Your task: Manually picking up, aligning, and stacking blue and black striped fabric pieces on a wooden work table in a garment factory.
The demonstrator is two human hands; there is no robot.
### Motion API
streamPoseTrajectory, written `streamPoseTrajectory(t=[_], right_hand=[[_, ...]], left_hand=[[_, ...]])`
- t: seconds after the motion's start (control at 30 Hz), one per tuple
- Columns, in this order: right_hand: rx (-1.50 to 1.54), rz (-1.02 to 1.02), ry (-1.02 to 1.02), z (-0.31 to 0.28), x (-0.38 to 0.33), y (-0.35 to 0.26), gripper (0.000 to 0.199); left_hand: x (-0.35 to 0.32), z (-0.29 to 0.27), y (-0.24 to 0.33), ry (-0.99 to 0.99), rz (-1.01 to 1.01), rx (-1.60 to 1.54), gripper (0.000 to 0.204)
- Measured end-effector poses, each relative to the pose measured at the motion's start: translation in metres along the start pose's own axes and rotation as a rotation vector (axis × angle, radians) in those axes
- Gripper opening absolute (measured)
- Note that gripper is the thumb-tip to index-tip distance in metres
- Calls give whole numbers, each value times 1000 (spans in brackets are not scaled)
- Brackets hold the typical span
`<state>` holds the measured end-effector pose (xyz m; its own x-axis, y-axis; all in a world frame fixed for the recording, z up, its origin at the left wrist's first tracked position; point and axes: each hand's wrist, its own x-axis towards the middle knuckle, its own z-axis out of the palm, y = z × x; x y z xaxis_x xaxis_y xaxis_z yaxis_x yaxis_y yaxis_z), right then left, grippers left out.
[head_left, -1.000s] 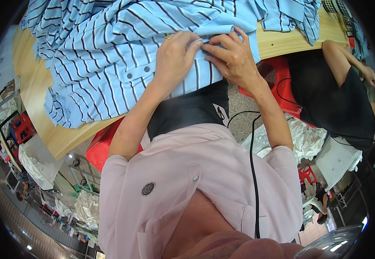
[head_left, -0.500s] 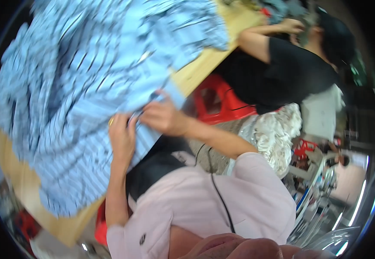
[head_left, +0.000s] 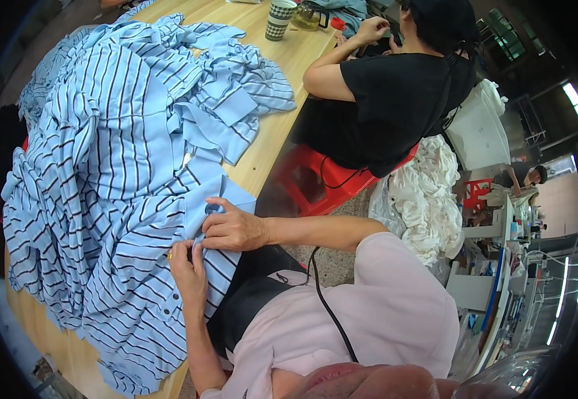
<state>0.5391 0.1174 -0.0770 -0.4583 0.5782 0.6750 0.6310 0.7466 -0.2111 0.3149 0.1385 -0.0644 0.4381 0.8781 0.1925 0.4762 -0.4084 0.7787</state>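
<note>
A heap of light blue knit shirts with dark stripes covers much of the table. Near its front edge, both my hands are close together on one shirt's plain blue band. My left hand, with a gold-coloured ring on a finger, pinches the fabric. Just to its right, my right hand is closed round a small tool of which only a dark loop shows by the index finger; its tip is hidden among the fingers and cloth. Dark buttons show on the striped fabric below my left hand.
The wooden table bears a patterned cup and a glass pot at the far side. A co-worker in black sits on a red stool at right. White cloth is piled beside the stool.
The view has shifted and sharpened, with the cup and pot now visible at the top. My hands remain together on the shirt; the right index finger still sticks out by the dark loop.
</note>
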Motion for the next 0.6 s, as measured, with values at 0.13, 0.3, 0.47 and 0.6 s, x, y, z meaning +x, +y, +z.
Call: streamPoseTrajectory(t=[0.13, 0.3, 0.47, 0.6], right_hand=[[11, -30, -17, -2, -1, 1, 5], [-11, -75, -8, 0, -1, 0, 5], [-32, -129, -10, 1, 1, 0, 7], [-47, -120, -8, -1, 2, -1, 8]], left_hand=[[1, 5, 1, 10, -53, -45, 11], [0, 4, 3, -6, -45, -29, 9], [3, -1, 5, -42, -10, -16, 8], [3, -2, 2, -69, -8, -28, 8]])
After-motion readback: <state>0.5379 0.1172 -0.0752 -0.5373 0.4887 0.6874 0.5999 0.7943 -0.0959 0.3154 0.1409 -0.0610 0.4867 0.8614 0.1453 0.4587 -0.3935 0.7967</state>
